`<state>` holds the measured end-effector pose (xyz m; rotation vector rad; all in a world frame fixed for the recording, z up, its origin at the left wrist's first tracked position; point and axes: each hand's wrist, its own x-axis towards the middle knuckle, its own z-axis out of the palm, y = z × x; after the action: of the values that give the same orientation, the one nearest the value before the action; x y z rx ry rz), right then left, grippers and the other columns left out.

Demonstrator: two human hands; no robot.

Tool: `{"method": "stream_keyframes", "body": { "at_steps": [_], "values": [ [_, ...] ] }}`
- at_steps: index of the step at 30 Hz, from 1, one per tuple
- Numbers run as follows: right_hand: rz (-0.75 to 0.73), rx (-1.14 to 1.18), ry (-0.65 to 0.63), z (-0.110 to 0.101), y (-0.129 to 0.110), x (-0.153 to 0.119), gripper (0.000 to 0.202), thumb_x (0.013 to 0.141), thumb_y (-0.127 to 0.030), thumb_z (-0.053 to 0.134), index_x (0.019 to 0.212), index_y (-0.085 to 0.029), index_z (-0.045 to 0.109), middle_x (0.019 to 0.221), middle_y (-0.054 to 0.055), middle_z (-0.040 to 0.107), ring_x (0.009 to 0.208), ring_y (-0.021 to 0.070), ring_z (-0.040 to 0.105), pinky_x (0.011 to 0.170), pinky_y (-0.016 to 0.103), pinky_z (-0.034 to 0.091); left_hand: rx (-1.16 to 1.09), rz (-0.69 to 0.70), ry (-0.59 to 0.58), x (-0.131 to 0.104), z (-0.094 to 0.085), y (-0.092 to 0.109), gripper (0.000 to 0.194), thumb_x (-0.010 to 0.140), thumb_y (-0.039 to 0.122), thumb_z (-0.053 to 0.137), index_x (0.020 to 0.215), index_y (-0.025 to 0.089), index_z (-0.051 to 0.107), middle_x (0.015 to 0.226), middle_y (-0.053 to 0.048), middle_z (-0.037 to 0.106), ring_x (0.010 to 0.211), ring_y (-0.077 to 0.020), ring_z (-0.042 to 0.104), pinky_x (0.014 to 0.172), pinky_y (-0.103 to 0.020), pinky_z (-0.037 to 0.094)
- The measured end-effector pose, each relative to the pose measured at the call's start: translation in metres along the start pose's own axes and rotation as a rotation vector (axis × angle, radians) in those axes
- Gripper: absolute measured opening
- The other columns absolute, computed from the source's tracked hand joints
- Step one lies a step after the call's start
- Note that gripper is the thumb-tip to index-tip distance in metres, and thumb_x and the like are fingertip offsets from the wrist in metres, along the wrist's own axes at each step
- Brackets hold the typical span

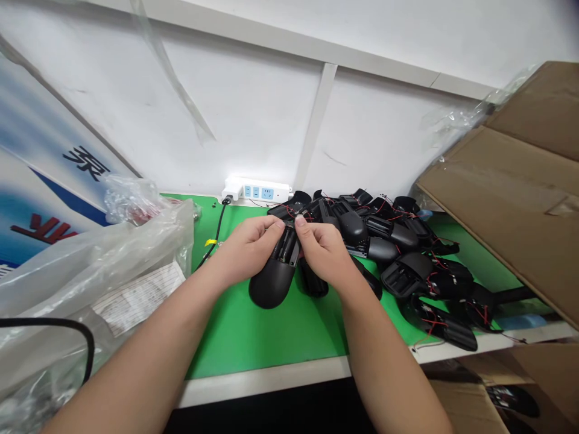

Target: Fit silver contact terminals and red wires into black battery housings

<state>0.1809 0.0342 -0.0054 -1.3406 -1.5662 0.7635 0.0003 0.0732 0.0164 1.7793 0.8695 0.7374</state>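
Observation:
Both hands grip one black plastic housing [272, 282], rounded at its near end, with an open battery compartment facing up. My left hand [253, 244] is closed around its left side, thumb on the far end. On the right side my right hand [322, 244] is closed too, its thumb beside the other at the far end. Small metal contacts show near the thumb tips, though the detail is too small to make out. Just under my right hand another black housing [314, 280] lies on the green mat [253, 343].
A pile of black housings [393, 232] with thin red wires spreads to the right. A white power strip [265, 191] with a black plug stands against the wall. Plastic bags [149, 241] lie at left; a cardboard box [506, 175] leans in at right.

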Motion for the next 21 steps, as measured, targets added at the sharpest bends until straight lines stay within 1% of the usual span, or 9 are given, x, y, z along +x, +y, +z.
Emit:
{"method": "stream_keyframes", "body": {
  "at_steps": [2, 4, 8, 11, 14, 16, 18, 21],
  "values": [
    [-0.048, -0.067, 0.024, 0.0045, -0.0001, -0.0014, 0.065, 0.105, -0.068, 0.042, 0.061, -0.021, 0.036, 0.059, -0.004, 0.034, 0.056, 0.0097, 0.033, 0.053, 0.029, 0.021, 0.085, -0.004, 0.031, 0.0006, 0.0003, -0.0017, 0.038, 0.1, 0.045, 0.047, 0.073, 0.018, 0.047, 0.068, 0.003, 0.044, 0.063, -0.0114, 0.04, 0.058, -0.026, 0.032],
    [-0.078, -0.101, 0.041, 0.0069, -0.0016, -0.0026, 0.061, 0.107, -0.062, 0.042, 0.062, -0.022, 0.03, 0.06, -0.004, 0.029, 0.057, 0.0092, 0.028, 0.054, 0.03, 0.018, 0.14, -0.021, 0.037, 0.0006, 0.0001, -0.0028, 0.037, 0.099, 0.045, 0.046, 0.073, 0.019, 0.046, 0.068, 0.003, 0.043, 0.063, -0.0118, 0.04, 0.057, -0.027, 0.029],
    [-0.095, -0.158, 0.036, 0.0064, -0.0059, -0.004, 0.059, 0.107, -0.057, 0.043, 0.062, -0.022, 0.029, 0.06, -0.004, 0.027, 0.057, 0.0092, 0.026, 0.054, 0.03, 0.017, 0.191, -0.036, 0.023, 0.0, -0.0003, -0.0025, 0.038, 0.098, 0.045, 0.044, 0.071, 0.019, 0.044, 0.068, 0.003, 0.042, 0.064, -0.0122, 0.04, 0.058, -0.027, 0.029],
    [-0.065, -0.178, -0.016, 0.0044, -0.0065, -0.004, 0.058, 0.106, -0.057, 0.042, 0.062, -0.022, 0.03, 0.061, -0.003, 0.028, 0.057, 0.0096, 0.028, 0.053, 0.03, 0.018, 0.24, -0.04, 0.027, -0.0013, 0.0007, -0.0015, 0.037, 0.097, 0.043, 0.044, 0.07, 0.019, 0.044, 0.067, 0.002, 0.043, 0.064, -0.0125, 0.041, 0.057, -0.028, 0.029],
    [-0.016, -0.151, -0.102, 0.0019, -0.0046, -0.0032, 0.057, 0.106, -0.058, 0.041, 0.062, -0.023, 0.031, 0.062, -0.003, 0.026, 0.057, 0.0099, 0.028, 0.053, 0.03, 0.018, 0.282, -0.048, 0.042, -0.0029, 0.0023, -0.0008, 0.037, 0.096, 0.04, 0.045, 0.065, 0.019, 0.04, 0.063, 0.002, 0.039, 0.06, -0.0119, 0.038, 0.055, -0.028, 0.025],
    [-0.012, -0.124, -0.134, 0.0007, -0.0033, -0.0031, 0.057, 0.106, -0.059, 0.041, 0.063, -0.023, 0.031, 0.063, -0.003, 0.026, 0.057, 0.01, 0.028, 0.053, 0.029, 0.018, 0.261, -0.051, 0.048, -0.0037, 0.003, -0.0003, 0.037, 0.095, 0.039, 0.046, 0.064, 0.02, 0.039, 0.062, 0.003, 0.036, 0.059, -0.0116, 0.036, 0.054, -0.028, 0.024],
    [-0.029, -0.1, -0.103, 0.0014, -0.0029, -0.0039, 0.057, 0.106, -0.059, 0.041, 0.063, -0.023, 0.03, 0.063, -0.003, 0.026, 0.057, 0.0099, 0.027, 0.053, 0.03, 0.019, 0.223, -0.021, 0.062, -0.0042, 0.0033, 0.0005, 0.037, 0.096, 0.039, 0.046, 0.065, 0.02, 0.04, 0.062, 0.003, 0.037, 0.059, -0.0117, 0.038, 0.055, -0.028, 0.026],
    [-0.084, -0.11, 0.037, 0.0074, -0.0036, -0.0062, 0.057, 0.108, -0.058, 0.039, 0.064, -0.023, 0.029, 0.061, -0.004, 0.03, 0.057, 0.0106, 0.03, 0.055, 0.03, 0.021, 0.221, 0.058, 0.129, -0.0042, 0.0042, 0.0019, 0.039, 0.098, 0.04, 0.044, 0.065, 0.02, 0.04, 0.062, 0.002, 0.038, 0.06, -0.0117, 0.038, 0.056, -0.028, 0.027]
  ]
}}
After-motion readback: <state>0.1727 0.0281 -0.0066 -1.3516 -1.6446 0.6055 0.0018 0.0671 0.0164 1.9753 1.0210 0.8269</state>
